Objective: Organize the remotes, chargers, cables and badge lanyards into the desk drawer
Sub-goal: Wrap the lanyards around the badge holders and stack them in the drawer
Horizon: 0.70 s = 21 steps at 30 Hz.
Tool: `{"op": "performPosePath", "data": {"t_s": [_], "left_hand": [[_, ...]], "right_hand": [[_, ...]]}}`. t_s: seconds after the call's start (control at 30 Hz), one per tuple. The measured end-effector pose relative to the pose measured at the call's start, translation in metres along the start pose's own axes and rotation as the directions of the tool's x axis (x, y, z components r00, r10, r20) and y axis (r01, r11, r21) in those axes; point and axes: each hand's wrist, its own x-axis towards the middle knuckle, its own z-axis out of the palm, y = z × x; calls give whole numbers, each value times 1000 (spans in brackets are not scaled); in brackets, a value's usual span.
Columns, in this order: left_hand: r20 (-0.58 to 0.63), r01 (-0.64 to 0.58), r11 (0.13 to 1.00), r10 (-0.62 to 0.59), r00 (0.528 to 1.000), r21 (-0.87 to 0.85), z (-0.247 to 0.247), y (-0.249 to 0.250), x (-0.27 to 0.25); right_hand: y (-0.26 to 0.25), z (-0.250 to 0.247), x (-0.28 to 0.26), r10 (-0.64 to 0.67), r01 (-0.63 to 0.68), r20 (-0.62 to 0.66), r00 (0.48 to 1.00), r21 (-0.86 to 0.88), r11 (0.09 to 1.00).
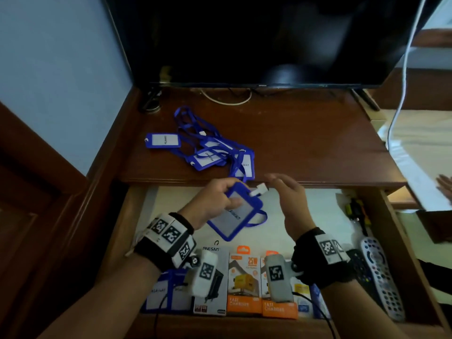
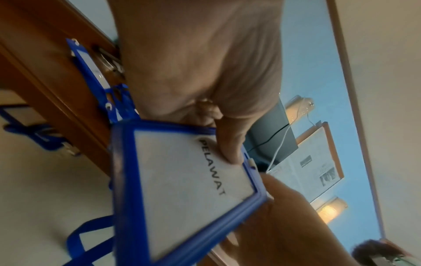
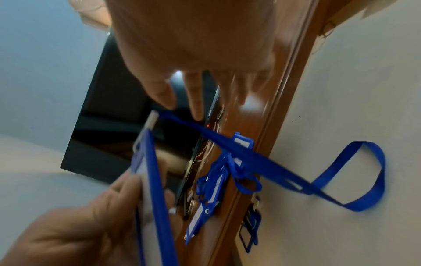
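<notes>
The fingers of the left hand (image 1: 215, 204) were hidden behind the badge holder (image 1: 234, 212), and its printed word was blurred in the head view. The right hand (image 3: 193, 54) was smeared by motion in the right wrist view, so the grip of its fingertips on the strap (image 3: 262, 165) could not be told. The charger boxes (image 1: 243, 285) were partly covered by the wrist cameras, and the remote (image 1: 381, 277) was overlapped by the right wristband. The small items in the drawer's (image 1: 325, 211) far right corner could not be made out.
</notes>
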Motion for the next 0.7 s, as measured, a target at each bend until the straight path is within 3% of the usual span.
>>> {"op": "performPosePath", "data": {"t_s": [0.1,0.23,0.4,0.5,0.63,0.7], "left_hand": [[-16,-15,996,13,1000,-85,21,7,1],[-171,-36,941,-23,985,-337,43,8,5],[-335,-226,693,-24,942,-685,62,6,6],[-351,-259,581,-50,935,-772,69,1,7],[-330,-198,624,-101,939,-756,66,-3,7],[-257,-112,693,-108,960,-712,59,-2,7]], "right_hand": [[-1,-2,-6,-49,22,218,975,128,991],[-2,-8,-7,26,-101,325,945,217,971],[6,-15,-17,-3,-57,472,881,113,992],[10,-20,-22,-26,10,466,884,37,999],[17,-41,-19,23,34,486,873,-107,994],[17,-53,-15,47,44,509,859,-167,985]]}}
